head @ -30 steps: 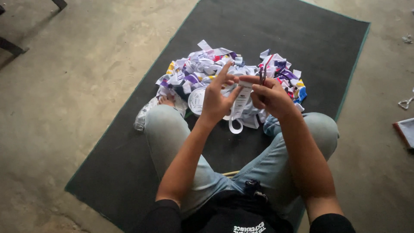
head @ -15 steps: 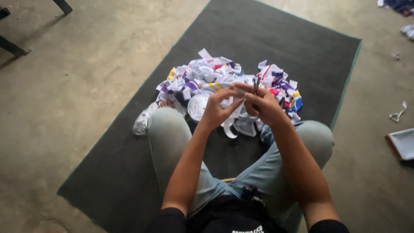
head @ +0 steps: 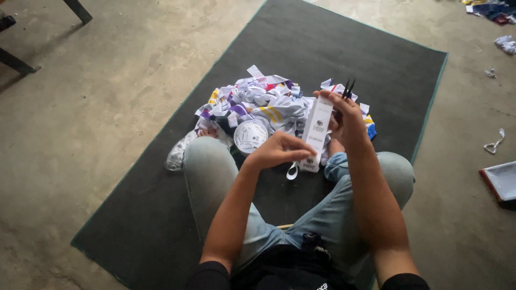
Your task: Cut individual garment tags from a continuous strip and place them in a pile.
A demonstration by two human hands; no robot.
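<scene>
I sit cross-legged on a dark mat [head: 371,59]. My right hand [head: 346,121] holds the top of a long white printed strip [head: 316,131] and also grips small black scissors [head: 348,88] whose tips point up. My left hand [head: 279,150] pinches the strip's lower end, just above my knees. Behind the hands lies a heap of colourful cut fabric labels [head: 263,102], and a white roll of label tape [head: 250,136] rests beside my left knee.
A crumpled clear plastic bag [head: 180,153] lies at the heap's left edge. Bare concrete floor [head: 91,118] surrounds the mat. Scraps [head: 494,142] and a flat tray-like object [head: 500,180] lie at the right. Dark furniture legs [head: 16,62] stand at top left.
The hands have come apart and dropped lower. A long white strip is now stretched upright between them, and the scissors' tips now stick up above my right hand.
</scene>
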